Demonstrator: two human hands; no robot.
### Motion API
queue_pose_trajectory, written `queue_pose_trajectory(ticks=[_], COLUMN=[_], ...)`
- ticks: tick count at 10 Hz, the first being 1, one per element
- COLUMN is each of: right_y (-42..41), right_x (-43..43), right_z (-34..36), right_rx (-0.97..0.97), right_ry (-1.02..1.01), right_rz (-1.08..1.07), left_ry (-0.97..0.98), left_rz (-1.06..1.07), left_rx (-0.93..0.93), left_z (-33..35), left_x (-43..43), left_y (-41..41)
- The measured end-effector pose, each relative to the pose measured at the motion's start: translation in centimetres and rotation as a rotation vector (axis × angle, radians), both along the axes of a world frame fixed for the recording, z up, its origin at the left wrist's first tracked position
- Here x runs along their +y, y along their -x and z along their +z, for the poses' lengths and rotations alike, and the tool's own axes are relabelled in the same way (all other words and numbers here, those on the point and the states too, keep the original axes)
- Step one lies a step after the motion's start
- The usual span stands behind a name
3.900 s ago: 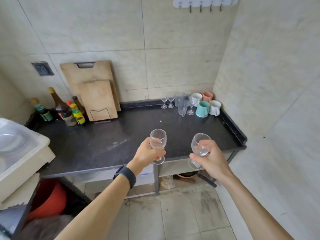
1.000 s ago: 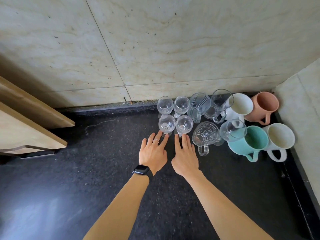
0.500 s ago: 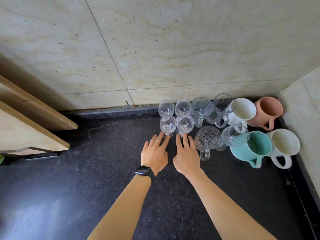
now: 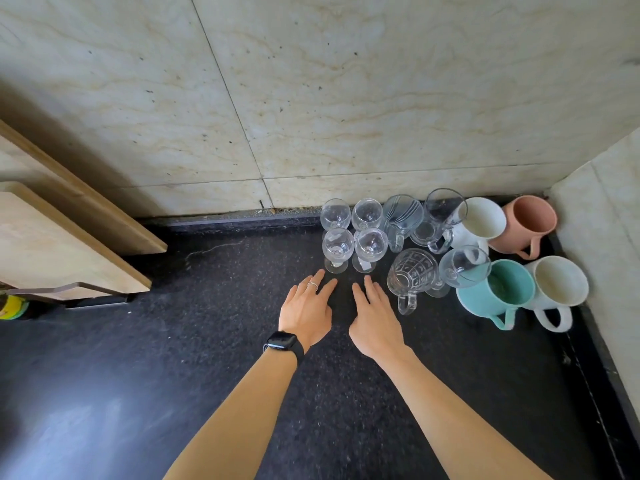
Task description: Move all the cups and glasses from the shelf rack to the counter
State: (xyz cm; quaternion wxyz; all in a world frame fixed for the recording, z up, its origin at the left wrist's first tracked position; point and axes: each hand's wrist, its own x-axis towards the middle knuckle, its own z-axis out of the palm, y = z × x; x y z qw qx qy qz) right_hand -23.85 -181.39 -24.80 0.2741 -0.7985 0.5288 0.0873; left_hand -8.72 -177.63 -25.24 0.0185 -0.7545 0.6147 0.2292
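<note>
both hands hover flat, palms down, over the dark speckled worktop (image 4: 173,393), side by side and slightly apart from each other. the left hand (image 4: 306,311) has its fingers loosely spread and holds nothing; a ring sits on one finger and a black smartwatch (image 4: 282,342) wraps the wrist. the right hand (image 4: 375,322) is likewise spread and empty. the fingertips of both stop just short of the glassware, not touching it.

the cups and glasses stand clustered in the worktop's far right corner, against the tiled wall (image 4: 346,98). four small stemmed glasses form a tight square: the near left stemmed glass (image 4: 337,245) and the near right stemmed glass (image 4: 370,245) stand just beyond the fingertips, with the far left stemmed glass (image 4: 335,213) and the far right stemmed glass (image 4: 367,213) right behind them at the wall. to their right stand a clear striped glass mug (image 4: 401,214) and a tall clear handled glass (image 4: 440,216). nearer the front is a patterned glass mug (image 4: 412,273), its handle pointing toward the near edge, and beside it a round wine glass (image 4: 464,266) that overlaps the teal mug (image 4: 498,292). a white mug (image 4: 557,289) stands to the right of the teal one, close to the right edge. behind them are another white mug (image 4: 479,220) and a pink mug (image 4: 530,220) in the very corner. all are upright.

at the left, wooden cutting boards (image 4: 52,237) lean against the wall, with a yellow-capped item (image 4: 12,306) partly visible at the left edge.
</note>
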Motion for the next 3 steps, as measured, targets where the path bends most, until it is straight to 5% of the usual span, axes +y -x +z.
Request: queue_pose_trajectory(ticks=[3], right_y=[3.1], right_x=[-0.4], right_z=[10.3], right_rx=[-0.006], right_ry=[-0.056], right_rz=[0.096], left_ry=[-0.074], left_rz=[0.0], left_rx=[-0.045], left_z=[8.1], left_x=[3.9], left_y=[-0.4])
